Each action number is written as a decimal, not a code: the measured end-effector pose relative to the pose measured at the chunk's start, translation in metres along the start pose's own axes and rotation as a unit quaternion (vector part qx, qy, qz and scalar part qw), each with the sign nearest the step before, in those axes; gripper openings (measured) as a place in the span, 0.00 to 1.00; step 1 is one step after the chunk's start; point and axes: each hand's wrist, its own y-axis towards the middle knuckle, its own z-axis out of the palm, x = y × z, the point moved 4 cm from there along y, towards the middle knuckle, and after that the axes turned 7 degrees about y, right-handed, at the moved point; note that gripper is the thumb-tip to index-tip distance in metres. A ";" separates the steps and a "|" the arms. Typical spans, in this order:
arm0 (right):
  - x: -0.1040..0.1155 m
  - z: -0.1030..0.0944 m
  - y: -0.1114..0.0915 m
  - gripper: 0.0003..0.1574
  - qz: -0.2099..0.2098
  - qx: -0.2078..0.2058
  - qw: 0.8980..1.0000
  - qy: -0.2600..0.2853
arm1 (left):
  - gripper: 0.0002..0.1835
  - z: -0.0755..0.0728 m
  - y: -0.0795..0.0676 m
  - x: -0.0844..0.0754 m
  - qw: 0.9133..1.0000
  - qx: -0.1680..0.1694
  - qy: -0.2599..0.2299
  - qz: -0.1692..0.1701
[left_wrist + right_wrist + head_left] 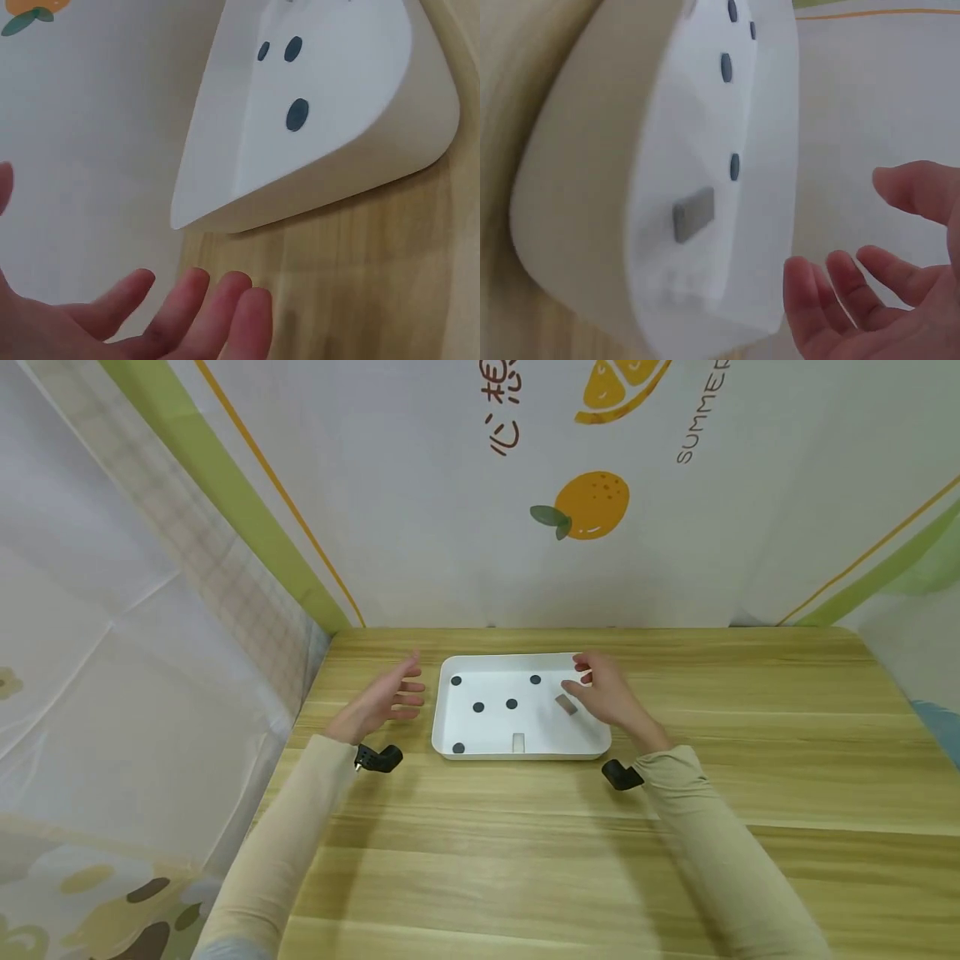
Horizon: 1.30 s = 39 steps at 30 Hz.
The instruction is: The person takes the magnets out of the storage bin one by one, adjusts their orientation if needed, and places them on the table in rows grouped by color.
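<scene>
A white rectangular tray (487,731) lies on the wooden table. Inside it are several small black discs (478,707), a grey rectangular block (566,704) towards the right, and a pale rectangular piece (518,742) by the front wall. My left hand (386,697) hovers just left of the tray, fingers spread and holding nothing. Over the tray's right end is my right hand (607,693), its fingers loosely bent and nothing between them. In the right wrist view the grey block (694,215) sits on the tray floor, apart from the fingers.
The wooden table (480,860) extends in front of the tray and to its right. A white cloth with fruit prints (450,527) hangs behind the table, and another pale cloth (150,652) hangs along the left. A black wrist camera (621,775) sits by each cuff.
</scene>
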 end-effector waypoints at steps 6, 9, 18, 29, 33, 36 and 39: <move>-0.008 0.019 0.002 0.35 0.025 0.024 0.999 -0.029 | 0.39 0.007 0.007 0.015 0.999 -0.001 -0.014 -0.044; -0.010 0.026 0.003 0.33 0.024 0.028 0.998 -0.054 | 0.39 0.009 0.011 0.022 0.998 0.003 -0.014 -0.055; -0.013 0.035 0.002 0.31 0.075 0.048 0.991 -0.104 | 0.26 0.017 0.019 0.031 0.993 0.072 -0.067 -0.061; -0.013 0.042 0.002 0.11 0.082 0.058 0.976 -0.192 | 0.30 0.020 0.019 0.034 0.991 0.110 -0.048 -0.054; -0.013 0.044 0.002 0.15 0.094 0.066 0.972 -0.207 | 0.30 0.020 0.020 0.034 0.992 0.096 -0.049 -0.060; -0.013 0.045 0.003 0.17 0.099 0.064 0.972 -0.204 | 0.29 0.020 0.020 0.034 0.993 0.088 -0.045 -0.062; -0.013 0.046 0.002 0.18 0.097 0.056 0.974 -0.195 | 0.29 0.021 0.022 0.033 0.994 0.090 -0.034 -0.059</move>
